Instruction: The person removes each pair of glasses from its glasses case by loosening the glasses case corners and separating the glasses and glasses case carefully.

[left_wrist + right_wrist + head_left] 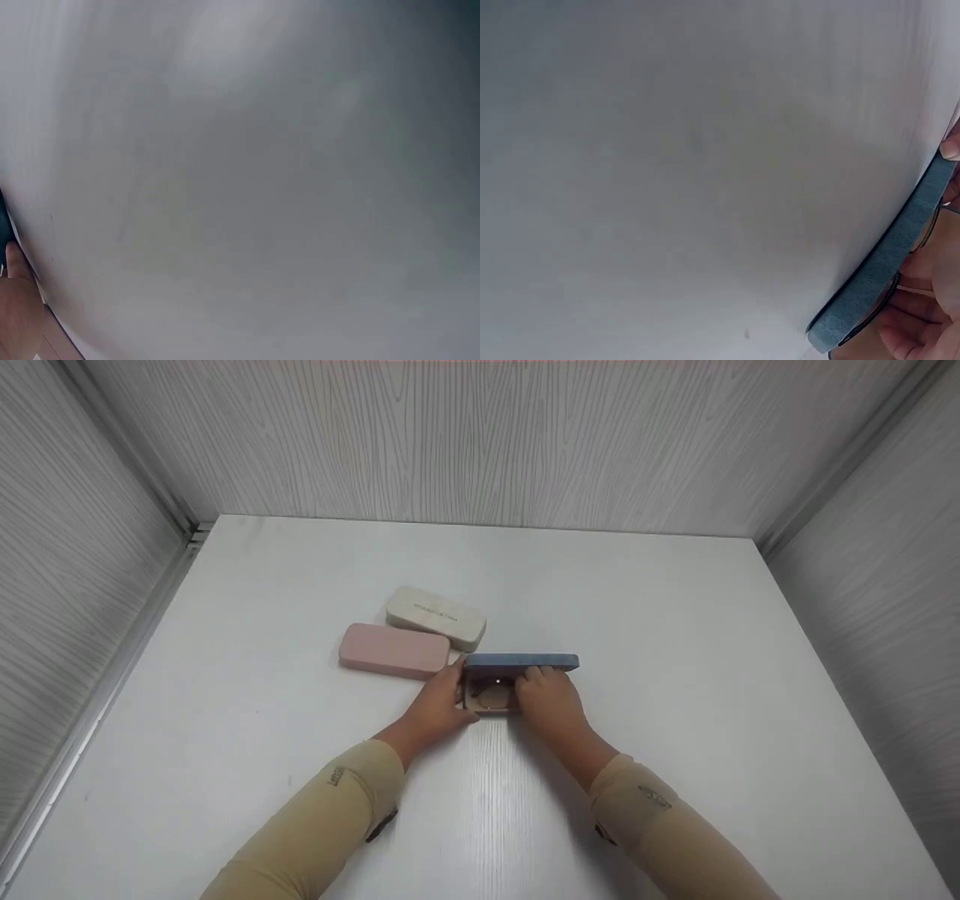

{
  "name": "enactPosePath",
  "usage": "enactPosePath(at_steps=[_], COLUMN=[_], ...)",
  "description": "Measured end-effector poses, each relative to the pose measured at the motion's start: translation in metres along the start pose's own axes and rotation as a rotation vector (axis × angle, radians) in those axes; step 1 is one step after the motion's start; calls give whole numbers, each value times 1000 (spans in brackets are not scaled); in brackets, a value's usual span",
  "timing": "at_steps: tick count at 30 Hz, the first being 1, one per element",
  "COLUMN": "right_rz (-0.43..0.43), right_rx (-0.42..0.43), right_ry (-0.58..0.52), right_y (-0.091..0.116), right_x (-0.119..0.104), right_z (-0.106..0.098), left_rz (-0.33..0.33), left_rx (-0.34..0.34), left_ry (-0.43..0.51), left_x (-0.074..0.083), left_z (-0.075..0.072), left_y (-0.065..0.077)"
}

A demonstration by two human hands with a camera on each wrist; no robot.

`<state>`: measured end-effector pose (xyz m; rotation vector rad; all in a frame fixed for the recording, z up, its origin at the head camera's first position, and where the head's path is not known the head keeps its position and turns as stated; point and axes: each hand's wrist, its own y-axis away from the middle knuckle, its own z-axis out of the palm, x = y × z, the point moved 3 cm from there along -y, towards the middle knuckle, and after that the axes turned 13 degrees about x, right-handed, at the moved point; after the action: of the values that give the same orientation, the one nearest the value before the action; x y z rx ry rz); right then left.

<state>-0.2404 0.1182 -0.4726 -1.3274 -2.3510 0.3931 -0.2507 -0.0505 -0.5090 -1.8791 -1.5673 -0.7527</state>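
Observation:
A blue glasses case (pixel 522 661) stands open on the white table, its lid raised at the back. My left hand (pixel 435 702) grips the case's left end, thumb at the front edge and fingers behind. Inside lies a pair of eyeglasses (pixel 889 294) with thin dark rims, partly hidden by the case wall and my hand. My right hand (pixel 553 703) reaches into the right side of the case, its curled fingers (pixel 913 319) holding the eyeglasses. The left wrist view catches only part of the left hand (pixel 21 311) at its lower left corner.
A pink glasses case (pixel 394 649) lies closed just left of the blue one. Behind it, a cream case (pixel 437 615) with dark lettering lies closed at a slant. Grey wood-grain panels (pixel 480 442) stand around the white table (pixel 675 660).

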Motion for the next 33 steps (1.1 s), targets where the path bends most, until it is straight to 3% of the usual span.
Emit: enactPosePath(at_steps=[5,12,22,33], right_rz=[8,57,41,67], right_rx=[-37,-97,16,151], right_ry=[1,-22,-75,-82], right_y=[-3,-5,-4,8], right_x=[0,-1,1,26], right_z=[2,1,-8,-25], left_rz=[12,-36,-14,-34], left_rx=[9,-20,-6,-19], left_ry=[8,11,3,17], left_x=[0,0,-2,-2], left_z=[0,-1,0,1], left_y=[1,2,2,1])
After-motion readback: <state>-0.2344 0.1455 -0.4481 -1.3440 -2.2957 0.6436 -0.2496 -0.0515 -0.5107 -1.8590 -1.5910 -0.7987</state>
